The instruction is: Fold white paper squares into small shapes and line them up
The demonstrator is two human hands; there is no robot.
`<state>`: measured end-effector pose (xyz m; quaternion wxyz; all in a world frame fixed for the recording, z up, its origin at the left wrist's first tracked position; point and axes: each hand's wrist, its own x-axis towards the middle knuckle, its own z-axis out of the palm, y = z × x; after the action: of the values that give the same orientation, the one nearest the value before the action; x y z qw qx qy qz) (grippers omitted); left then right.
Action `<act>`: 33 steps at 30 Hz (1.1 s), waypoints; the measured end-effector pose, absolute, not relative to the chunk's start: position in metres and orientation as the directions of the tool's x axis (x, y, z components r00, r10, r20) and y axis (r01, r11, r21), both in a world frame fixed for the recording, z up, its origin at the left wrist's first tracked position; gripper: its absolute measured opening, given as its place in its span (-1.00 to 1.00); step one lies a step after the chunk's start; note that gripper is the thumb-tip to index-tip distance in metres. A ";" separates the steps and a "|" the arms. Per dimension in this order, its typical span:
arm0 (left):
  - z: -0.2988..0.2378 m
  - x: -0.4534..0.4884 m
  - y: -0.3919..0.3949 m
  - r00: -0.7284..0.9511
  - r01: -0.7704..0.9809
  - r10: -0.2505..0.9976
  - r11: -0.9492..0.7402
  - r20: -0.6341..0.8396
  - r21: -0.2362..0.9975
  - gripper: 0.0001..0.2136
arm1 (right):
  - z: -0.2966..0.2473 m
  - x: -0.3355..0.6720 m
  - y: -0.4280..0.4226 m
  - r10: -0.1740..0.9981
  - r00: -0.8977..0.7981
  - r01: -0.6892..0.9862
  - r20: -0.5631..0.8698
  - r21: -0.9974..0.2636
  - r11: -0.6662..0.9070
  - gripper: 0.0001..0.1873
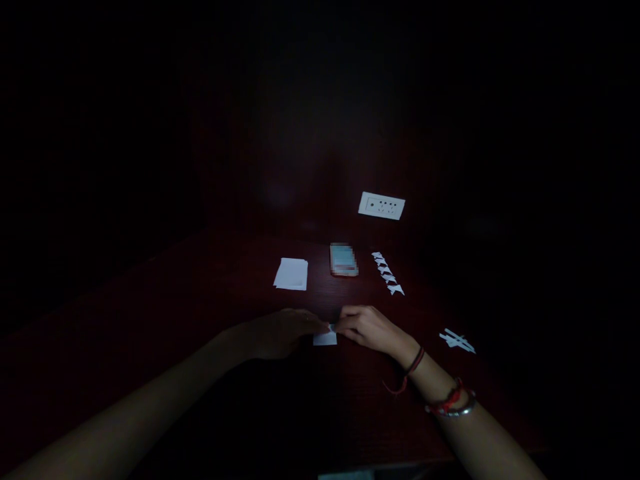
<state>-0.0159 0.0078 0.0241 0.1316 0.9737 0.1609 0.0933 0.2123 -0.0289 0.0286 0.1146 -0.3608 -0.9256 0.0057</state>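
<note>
A small white piece of paper lies on the dark red table between my hands, its upper edge partly covered by my fingers. My left hand comes in from the left, fingers together and held to the paper's upper edge. From the right, my right hand has its fingers curled and pinched at the paper's upper right corner. A bit of the paper at the fingertips looks raised or folded. Dim light hides the finer detail of both hands' fingers.
Beyond my hands lie a stack of white paper, a phone with a lit screen, and a row of folded paper pieces. Thin paper strips lie at the right. A socket plate is on the back wall.
</note>
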 end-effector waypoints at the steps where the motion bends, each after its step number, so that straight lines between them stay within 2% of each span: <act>1: 0.024 -0.016 0.008 0.936 0.271 0.321 -0.919 0.144 0.287 -0.39 | 0.029 0.212 -0.029 0.669 -0.714 0.667 0.206 -0.091 0.740 -0.79; 5: 0.021 -0.013 0.009 0.943 0.244 0.293 -0.932 0.159 0.268 -0.39 | 0.030 0.213 -0.030 0.669 -0.715 0.671 0.202 -0.066 0.738 -0.78; 14: 0.018 -0.010 0.004 0.926 0.324 0.346 -0.934 0.152 0.151 -0.52 | 0.034 0.207 -0.032 0.671 -0.715 0.693 0.197 0.074 0.717 -0.77; 21: 0.025 -0.010 0.004 0.927 0.317 0.344 -0.932 0.151 0.174 -0.52 | 0.035 0.206 -0.034 0.680 -0.712 0.699 0.175 0.086 0.710 -0.72; 28: 0.016 -0.009 0.009 0.925 0.283 0.323 -0.937 0.200 0.204 -0.53 | 0.041 0.204 -0.036 0.679 -0.725 0.689 0.117 0.137 0.712 -0.72; 33: 0.014 -0.011 0.011 0.927 0.293 0.330 -0.934 0.178 0.206 -0.49 | 0.041 0.208 -0.034 0.691 -0.713 0.700 0.118 0.172 0.693 -0.75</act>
<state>-0.0115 0.0113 0.0137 0.0880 0.9777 0.1592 0.1053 0.2075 -0.0337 0.0406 0.0217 -0.3781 -0.9198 -0.1026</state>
